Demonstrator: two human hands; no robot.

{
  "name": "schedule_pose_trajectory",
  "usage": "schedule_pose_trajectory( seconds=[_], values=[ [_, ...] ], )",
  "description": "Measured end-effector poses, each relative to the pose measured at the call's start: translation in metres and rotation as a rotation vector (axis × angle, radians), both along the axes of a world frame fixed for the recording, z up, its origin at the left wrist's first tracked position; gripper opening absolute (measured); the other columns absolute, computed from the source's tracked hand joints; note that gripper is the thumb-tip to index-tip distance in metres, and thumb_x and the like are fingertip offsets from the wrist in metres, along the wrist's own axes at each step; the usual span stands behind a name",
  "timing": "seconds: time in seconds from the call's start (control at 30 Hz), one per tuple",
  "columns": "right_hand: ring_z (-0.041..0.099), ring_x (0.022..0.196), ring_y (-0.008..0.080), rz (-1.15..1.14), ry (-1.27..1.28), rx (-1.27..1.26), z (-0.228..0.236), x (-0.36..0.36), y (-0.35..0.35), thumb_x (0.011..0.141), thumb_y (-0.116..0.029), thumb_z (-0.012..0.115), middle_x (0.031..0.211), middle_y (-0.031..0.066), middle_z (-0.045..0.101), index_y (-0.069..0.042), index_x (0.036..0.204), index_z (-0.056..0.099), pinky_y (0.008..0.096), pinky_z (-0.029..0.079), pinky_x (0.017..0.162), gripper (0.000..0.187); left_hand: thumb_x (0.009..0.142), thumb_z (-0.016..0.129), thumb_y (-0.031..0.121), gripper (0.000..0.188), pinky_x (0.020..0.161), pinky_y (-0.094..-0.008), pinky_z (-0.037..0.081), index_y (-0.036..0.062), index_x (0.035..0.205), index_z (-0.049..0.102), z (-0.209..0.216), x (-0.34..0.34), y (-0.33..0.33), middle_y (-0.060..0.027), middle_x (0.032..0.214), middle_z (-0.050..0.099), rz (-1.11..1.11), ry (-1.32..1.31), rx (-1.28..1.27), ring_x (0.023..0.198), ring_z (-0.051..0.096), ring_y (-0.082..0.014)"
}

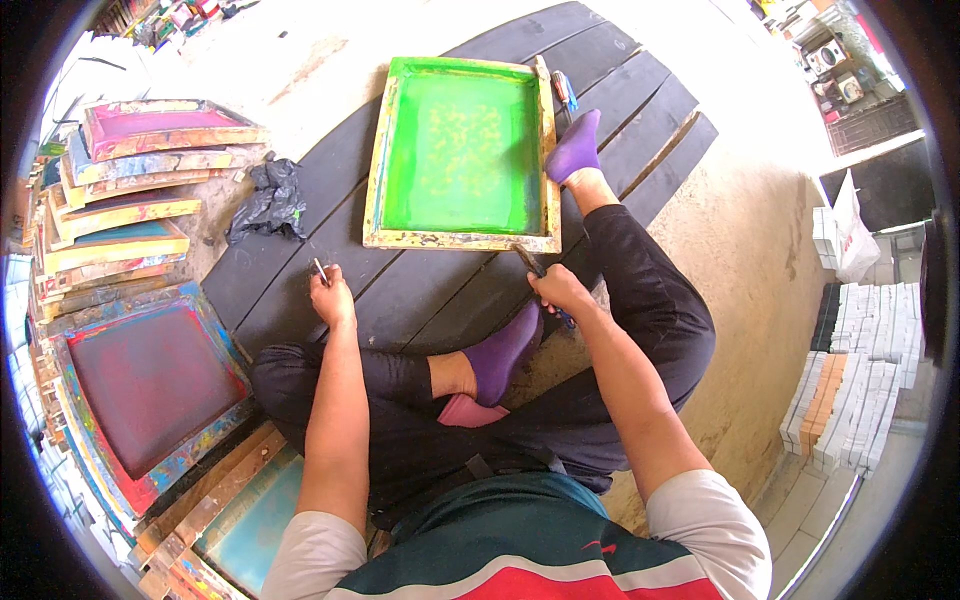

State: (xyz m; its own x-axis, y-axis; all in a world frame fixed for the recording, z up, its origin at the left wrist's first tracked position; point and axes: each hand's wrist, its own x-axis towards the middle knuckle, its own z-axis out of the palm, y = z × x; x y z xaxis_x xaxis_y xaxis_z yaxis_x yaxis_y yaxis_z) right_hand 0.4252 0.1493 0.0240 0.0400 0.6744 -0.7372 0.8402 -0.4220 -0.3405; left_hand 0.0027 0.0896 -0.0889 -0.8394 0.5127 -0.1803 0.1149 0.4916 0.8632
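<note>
A wooden screen-printing frame (374, 205) with bright green mesh lies flat on dark planks, a pale pattern at its centre. My left hand (334, 298) is left of the frame's near corner, closed around a slim stick-like item (319, 268) with a pale shaft; its kind is unclear. My right hand (563, 289) grips a tool (530, 262) with a dark head and some blue at its handle end. The tool's head is at the frame's near edge, toward the right corner; I cannot tell whether it touches. My purple-socked foot (576, 146) is against the frame's right side.
Dark slatted planks (330, 215) lie under the frame. A crumpled black plastic bag (270, 200) sits to the left. Stacked screen frames (150, 190) and a dark-meshed frame (150, 375) line the left side. A small blue-and-red item (565, 92) lies beyond my foot. White stacks (850, 380) stand right.
</note>
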Motion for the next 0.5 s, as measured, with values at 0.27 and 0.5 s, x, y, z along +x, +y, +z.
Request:
schedule_pose_trajectory(
  seconds=[0.27, 0.5],
  values=[
    [0.068, 0.104, 0.0467, 0.254, -0.225, 0.311, -0.006, 0.004, -0.009, 0.098, -0.045, 0.058, 0.107, 0.0295, 0.07, 0.002, 0.104, 0.07, 0.0543, 0.054, 0.093, 0.049, 0.091, 0.073, 0.026, 0.027, 0.07, -0.0369, 0.05, 0.0003, 0.096, 0.068, -0.016, -0.005, -0.005, -0.0084, 0.08, 0.068, -0.016, 0.048, 0.087, 0.073, 0.065, -0.0203],
    [0.068, 0.105, 0.0426, 0.324, -0.245, 0.309, -0.019, 0.018, -0.001, 0.097, -0.047, 0.06, 0.108, 0.0272, 0.071, -0.005, 0.119, 0.067, 0.054, 0.054, 0.09, 0.048, 0.095, 0.072, 0.021, 0.019, 0.068, -0.0317, 0.049, 0.0031, 0.096, 0.066, 0.008, 0.021, -0.008, -0.0031, 0.081, 0.065, -0.021, -0.24, 0.123, 0.072, 0.062, -0.0137]
  ],
)
